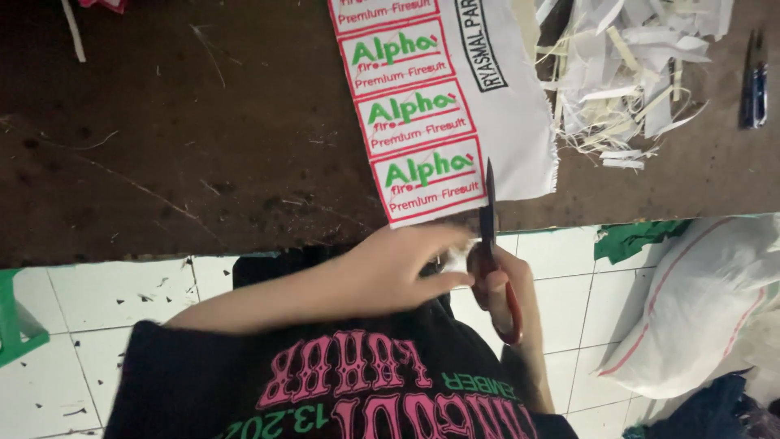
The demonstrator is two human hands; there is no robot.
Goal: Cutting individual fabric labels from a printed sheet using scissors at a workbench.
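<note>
Right hand (505,280): fingers clenched through red-handled scissors (490,232), grip partly hidden.
Left hand (398,264): fingers pinching white label cloth (455,97) at near table (162,146) edge; fingertips blurred.

Black T-shirt (357,390), pink and green lettering, bare forearms

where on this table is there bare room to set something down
The dark table is bare left of the white label sheet, apart from stray threads. A narrower bare strip lies between the scrap pile and the small snips. It is crowded where both hands work the red-handled scissors.
</note>
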